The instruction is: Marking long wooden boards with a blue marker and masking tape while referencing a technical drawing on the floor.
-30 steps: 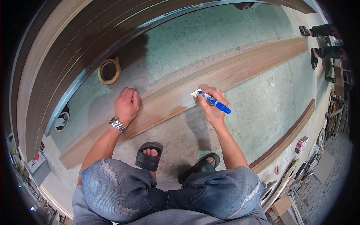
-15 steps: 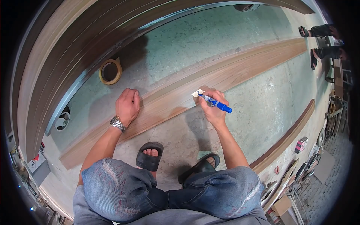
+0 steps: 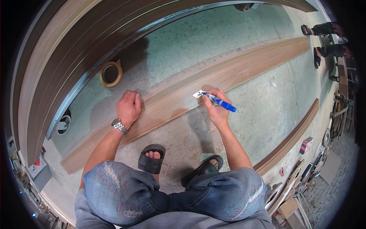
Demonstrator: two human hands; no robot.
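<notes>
A long wooden plank (image 3: 244, 70) with pale brown grain lies slantwise across the floor before me. On its face sits a small cream piece of tape (image 3: 198, 94) bearing blue marks. My right hand (image 3: 218, 108) grips a blue-and-white marker pen (image 3: 223, 103), its tip at the tape's right end and its blue end pointing right. My left hand (image 3: 129, 107), with a metal watch (image 3: 119, 125) on the wrist, rests on the plank further left. Its fingers are curled into a loose fist, and I see nothing held in it.
A roll of tan masking tape (image 3: 111, 74) lies on the floor beyond my left hand. Stacked long brown panels (image 3: 49, 72) curve along the far left. A darker strip (image 3: 291, 136) lies at right, near a small pink-and-black box (image 3: 305, 145). Another person's sandalled feet (image 3: 317, 57) are at far right.
More blue marking shows on the tape piece, and the marker's tip has shifted slightly. My left hand stays in place on the plank.
</notes>
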